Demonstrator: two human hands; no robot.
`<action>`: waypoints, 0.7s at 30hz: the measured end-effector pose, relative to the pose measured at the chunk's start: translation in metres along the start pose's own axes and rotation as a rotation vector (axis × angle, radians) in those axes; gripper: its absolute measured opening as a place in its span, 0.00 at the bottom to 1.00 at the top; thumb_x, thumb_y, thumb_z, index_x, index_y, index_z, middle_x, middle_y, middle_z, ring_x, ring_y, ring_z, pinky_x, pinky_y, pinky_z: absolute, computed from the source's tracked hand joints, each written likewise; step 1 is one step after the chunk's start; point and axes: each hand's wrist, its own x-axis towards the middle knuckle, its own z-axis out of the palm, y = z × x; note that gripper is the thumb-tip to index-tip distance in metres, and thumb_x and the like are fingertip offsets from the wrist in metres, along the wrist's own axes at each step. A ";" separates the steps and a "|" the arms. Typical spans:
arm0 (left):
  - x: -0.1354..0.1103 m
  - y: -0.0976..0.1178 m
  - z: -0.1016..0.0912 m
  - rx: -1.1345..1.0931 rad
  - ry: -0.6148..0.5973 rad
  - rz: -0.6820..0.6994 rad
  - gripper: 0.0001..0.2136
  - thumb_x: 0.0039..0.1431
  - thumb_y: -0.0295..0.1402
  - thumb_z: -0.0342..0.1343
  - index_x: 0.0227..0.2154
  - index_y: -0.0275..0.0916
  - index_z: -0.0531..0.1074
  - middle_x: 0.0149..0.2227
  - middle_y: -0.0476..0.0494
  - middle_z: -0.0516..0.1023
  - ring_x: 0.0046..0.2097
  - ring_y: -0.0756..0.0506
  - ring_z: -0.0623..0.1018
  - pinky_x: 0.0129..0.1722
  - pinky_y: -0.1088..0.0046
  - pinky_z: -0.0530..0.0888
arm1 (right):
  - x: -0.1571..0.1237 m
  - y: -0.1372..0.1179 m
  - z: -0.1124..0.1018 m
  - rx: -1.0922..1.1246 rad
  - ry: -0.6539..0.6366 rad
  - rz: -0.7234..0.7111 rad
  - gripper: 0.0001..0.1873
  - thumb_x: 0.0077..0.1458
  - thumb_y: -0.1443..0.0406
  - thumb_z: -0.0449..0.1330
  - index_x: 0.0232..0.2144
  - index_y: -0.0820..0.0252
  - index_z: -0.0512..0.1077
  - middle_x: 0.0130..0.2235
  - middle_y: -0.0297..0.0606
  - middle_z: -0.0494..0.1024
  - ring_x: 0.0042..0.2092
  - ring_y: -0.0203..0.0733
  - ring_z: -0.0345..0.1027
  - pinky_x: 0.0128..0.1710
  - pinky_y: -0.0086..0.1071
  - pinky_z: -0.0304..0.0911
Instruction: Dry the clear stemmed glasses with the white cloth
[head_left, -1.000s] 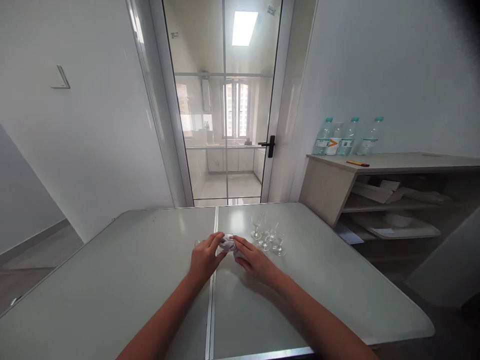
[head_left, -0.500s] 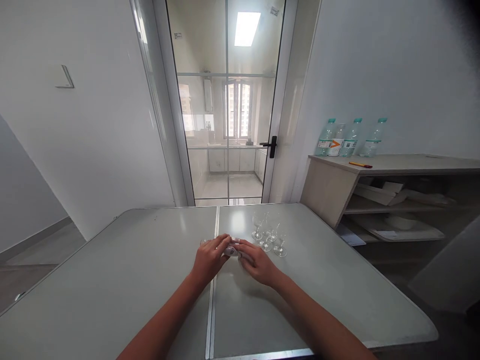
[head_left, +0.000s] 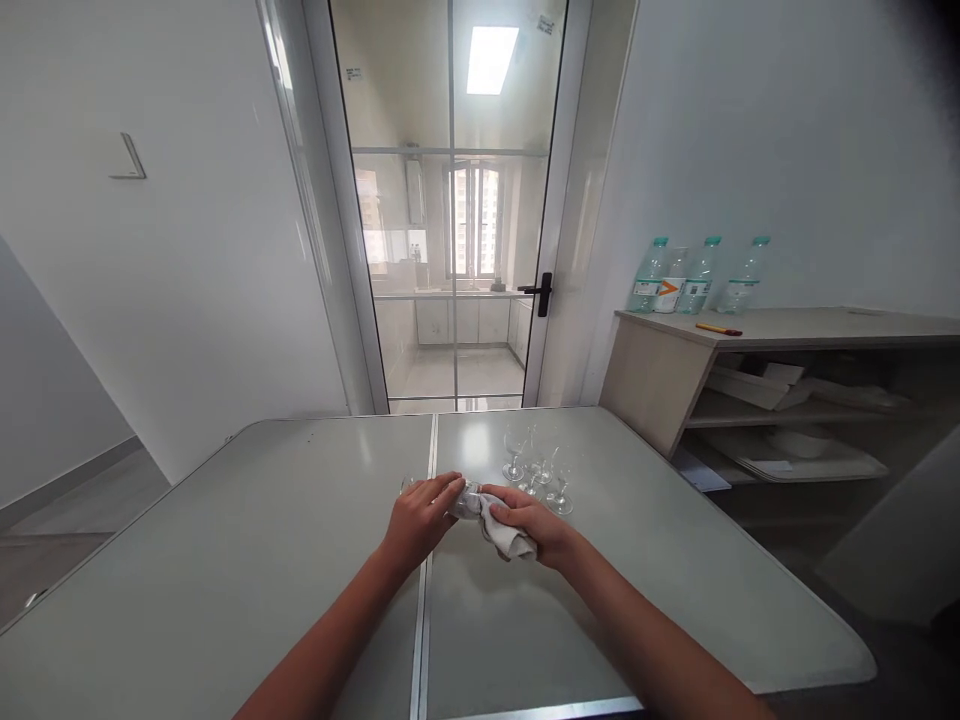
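Above the middle seam of the grey table (head_left: 315, 580), my left hand (head_left: 421, 510) is closed round a small clear glass (head_left: 466, 502) lying sideways. My right hand (head_left: 538, 525) grips a white cloth (head_left: 511, 538) against the glass's right end. The cloth's loose end hangs below my right fingers. Part of the glass is covered by my fingers and the cloth. Just behind my left hand, the edge of another clear glass (head_left: 406, 483) shows. Several small stemmed glasses (head_left: 559, 492) stand upright beyond my right hand.
A wooden shelf unit (head_left: 660, 370) adjoins the table's right side, bearing plastic bottles (head_left: 698, 278) and a yellow-red pen-like object (head_left: 718, 329). Beyond the table's far edge is a glazed door (head_left: 491, 370) with a black handle (head_left: 544, 294).
My right hand has turned and shifted slightly right and down, bringing the white cloth into fuller view. My left hand stays nearly in place on the glass.
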 end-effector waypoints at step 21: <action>-0.003 -0.002 -0.011 -0.207 -0.416 -0.222 0.29 0.53 0.47 0.66 0.58 0.45 0.71 0.47 0.44 0.84 0.41 0.40 0.84 0.38 0.69 0.75 | 0.001 -0.007 0.007 -0.668 -0.097 -0.257 0.16 0.61 0.67 0.56 0.50 0.56 0.77 0.40 0.34 0.79 0.38 0.40 0.68 0.41 0.31 0.62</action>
